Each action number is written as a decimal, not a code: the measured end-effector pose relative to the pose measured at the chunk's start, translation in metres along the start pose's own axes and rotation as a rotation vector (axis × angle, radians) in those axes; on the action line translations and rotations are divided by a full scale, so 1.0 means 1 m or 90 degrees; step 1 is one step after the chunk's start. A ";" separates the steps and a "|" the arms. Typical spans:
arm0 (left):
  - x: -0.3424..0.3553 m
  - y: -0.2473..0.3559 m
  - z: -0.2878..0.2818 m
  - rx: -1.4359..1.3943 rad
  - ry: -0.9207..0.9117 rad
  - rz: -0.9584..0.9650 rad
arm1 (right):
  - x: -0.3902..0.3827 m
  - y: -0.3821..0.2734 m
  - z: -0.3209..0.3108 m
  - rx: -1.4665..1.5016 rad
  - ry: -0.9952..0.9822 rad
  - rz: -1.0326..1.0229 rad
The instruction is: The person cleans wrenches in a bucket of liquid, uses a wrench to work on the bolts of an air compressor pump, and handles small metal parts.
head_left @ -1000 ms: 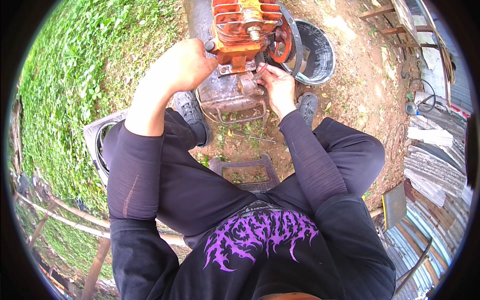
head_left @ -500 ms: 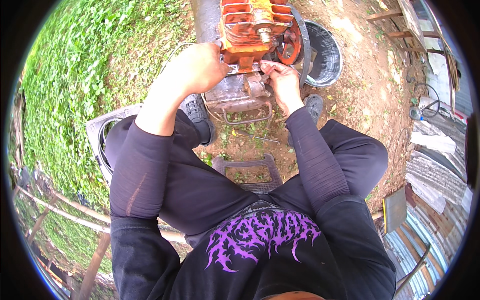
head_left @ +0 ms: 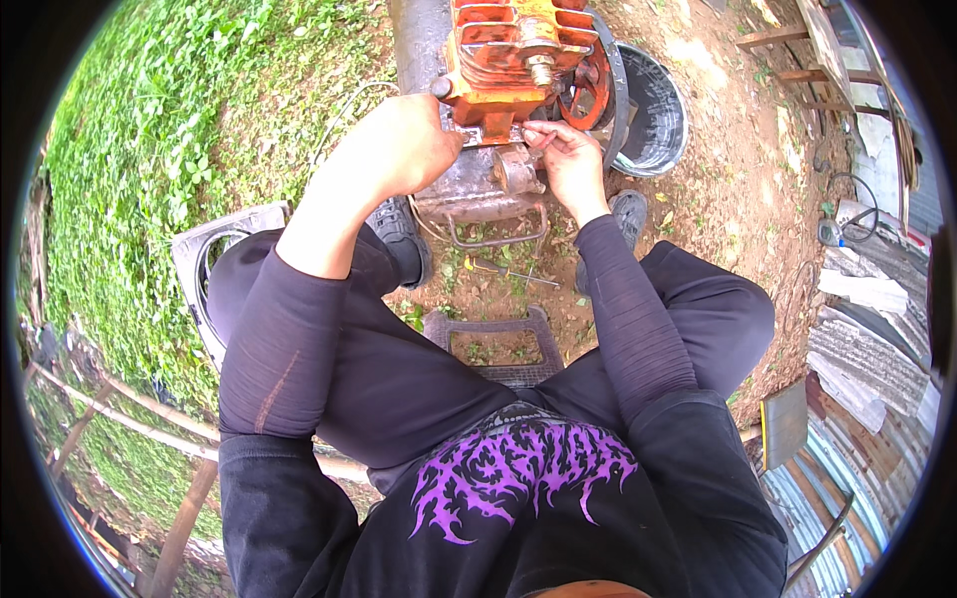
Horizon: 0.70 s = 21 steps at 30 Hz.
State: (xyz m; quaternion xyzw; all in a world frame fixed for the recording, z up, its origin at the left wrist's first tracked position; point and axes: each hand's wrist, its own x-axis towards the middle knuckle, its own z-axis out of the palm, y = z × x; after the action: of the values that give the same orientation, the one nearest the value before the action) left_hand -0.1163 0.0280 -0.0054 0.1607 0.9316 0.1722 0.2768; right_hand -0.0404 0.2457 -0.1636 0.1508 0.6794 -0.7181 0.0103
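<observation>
A finned orange air compressor pump (head_left: 498, 85) sits on a worn grey tank (head_left: 424, 60) ahead of me. At the left of its base, my left hand (head_left: 404, 145) is closed with its back toward me, its fingertips hidden. My right hand (head_left: 568, 164) is at the right of the same base, thumb and fingers pinched together at the edge of the metal mounting plate (head_left: 480, 138). Whatever is in that pinch is too small to make out. Between the hands and nearer to me, a rusty cylindrical fitting (head_left: 515, 169) juts from the tank.
An orange flywheel (head_left: 586, 88) stands at the pump's right, beside a black bucket (head_left: 653, 125). On the soil by my feet lies a yellow-handled screwdriver (head_left: 488, 266). A dark plastic frame (head_left: 543, 339) is between my legs. Corrugated sheets (head_left: 867, 339) lie at right.
The pump and tank appear slightly farther right in view. My left hand sits a little lower against the pump, showing more of a dark bolt head there. My right hand stays pinched at the base.
</observation>
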 end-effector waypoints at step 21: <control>-0.002 0.002 -0.004 -0.010 -0.002 0.019 | -0.005 0.028 -0.001 -0.027 0.035 -0.157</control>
State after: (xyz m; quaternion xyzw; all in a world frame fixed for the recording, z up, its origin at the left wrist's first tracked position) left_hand -0.1165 0.0278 -0.0004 0.1724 0.9272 0.1833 0.2773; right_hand -0.0295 0.2433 -0.1899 0.0856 0.7077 -0.6950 -0.0939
